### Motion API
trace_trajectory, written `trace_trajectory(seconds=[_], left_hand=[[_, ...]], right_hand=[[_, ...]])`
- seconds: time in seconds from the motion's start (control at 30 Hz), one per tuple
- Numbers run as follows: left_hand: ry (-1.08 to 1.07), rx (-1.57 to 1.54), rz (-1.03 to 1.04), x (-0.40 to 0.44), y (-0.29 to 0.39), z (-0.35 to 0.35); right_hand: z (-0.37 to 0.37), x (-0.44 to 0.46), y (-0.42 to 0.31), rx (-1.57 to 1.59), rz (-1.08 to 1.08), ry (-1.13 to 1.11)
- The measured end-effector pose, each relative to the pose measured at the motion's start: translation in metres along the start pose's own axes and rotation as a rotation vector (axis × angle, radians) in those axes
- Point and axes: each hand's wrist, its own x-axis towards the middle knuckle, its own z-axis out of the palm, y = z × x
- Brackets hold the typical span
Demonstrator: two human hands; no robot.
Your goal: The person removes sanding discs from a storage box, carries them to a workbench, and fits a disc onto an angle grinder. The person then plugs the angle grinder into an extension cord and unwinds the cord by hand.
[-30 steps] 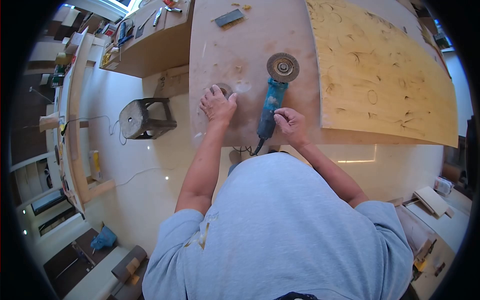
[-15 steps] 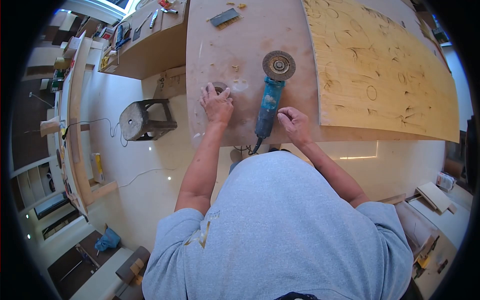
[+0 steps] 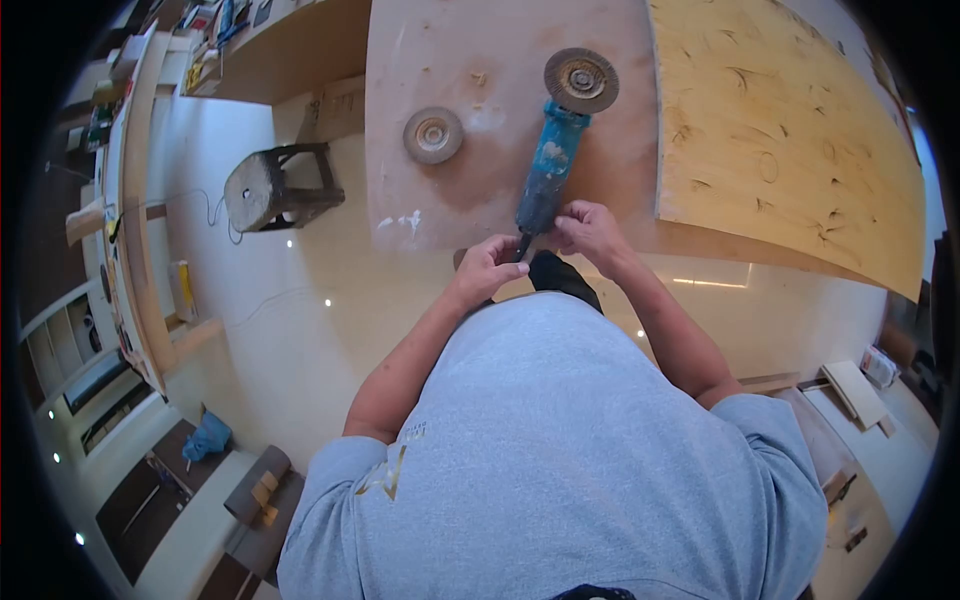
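A teal and dark angle grinder (image 3: 552,160) lies on the worktable, its flap disc (image 3: 581,80) facing up at the far end. My left hand (image 3: 488,270) is at the table's front edge, its fingers closed around the grinder's black power cord (image 3: 524,246) just behind the body. My right hand (image 3: 592,236) is beside the grinder's rear end, thumb and fingers drawn together; whatever is between them is hidden. A second flap disc (image 3: 433,135) lies flat on the table to the left of the grinder.
A yellowish wood sheet (image 3: 780,140) with dark marks covers the right of the worktable (image 3: 400,200). To the left, a dark stool (image 3: 262,190) stands on the floor near a wooden cabinet (image 3: 290,50). Small shavings and white smears dot the tabletop.
My left hand has let go of the loose disc and moved right and nearer to the cord. My right hand has moved closer to the grinder's rear. The view has shifted.
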Motion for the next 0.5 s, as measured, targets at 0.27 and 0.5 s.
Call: trace_trajectory(seconds=[0.27,0.5], left_hand=[[-0.129,0.791,-0.068,-0.016,-0.066,-0.027],[-0.231,0.393,0.194,-0.078,-0.003,-0.019]], right_hand=[[0.044,-0.003,0.102,-0.823,-0.145,-0.386],[0.144,0.006,0.236,-0.300,-0.606,-0.274]])
